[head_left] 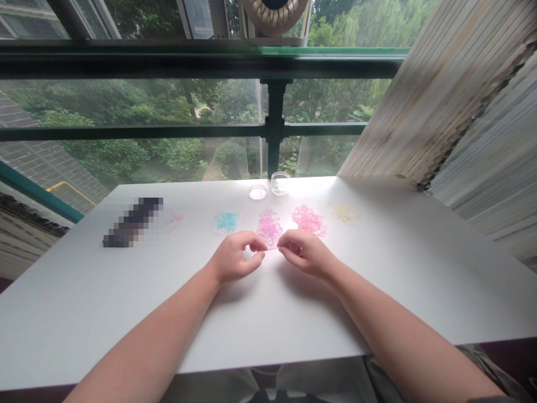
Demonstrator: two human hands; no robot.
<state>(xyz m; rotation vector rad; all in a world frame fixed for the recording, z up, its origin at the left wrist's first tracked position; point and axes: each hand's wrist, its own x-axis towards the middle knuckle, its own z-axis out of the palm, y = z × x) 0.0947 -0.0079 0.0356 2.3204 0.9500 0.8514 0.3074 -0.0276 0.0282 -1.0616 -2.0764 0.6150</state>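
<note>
My left hand [235, 258] and my right hand [308, 254] face each other above the white table, thumb and fingers pinched. Between their fingertips stretches a thin pale rubber band [272, 248], which both hands grip. Just behind it is a purple-pink pile of small rubber bands [269, 226], partly hidden by my fingers. Beyond my right hand lies a bright pink pile [309, 218]. A teal pile [226, 221] is past my left hand. Farther out are a yellow pile [344, 212] on the right and a few loose pink bands [175, 221] on the left.
Two clear round containers, a shallow one [257, 193] and a taller one [281, 183], stand at the back of the white table [251, 341]. A dark, pixelated object [133, 223] lies at the left. Behind are a green-framed window and, at right, a curtain [403, 95].
</note>
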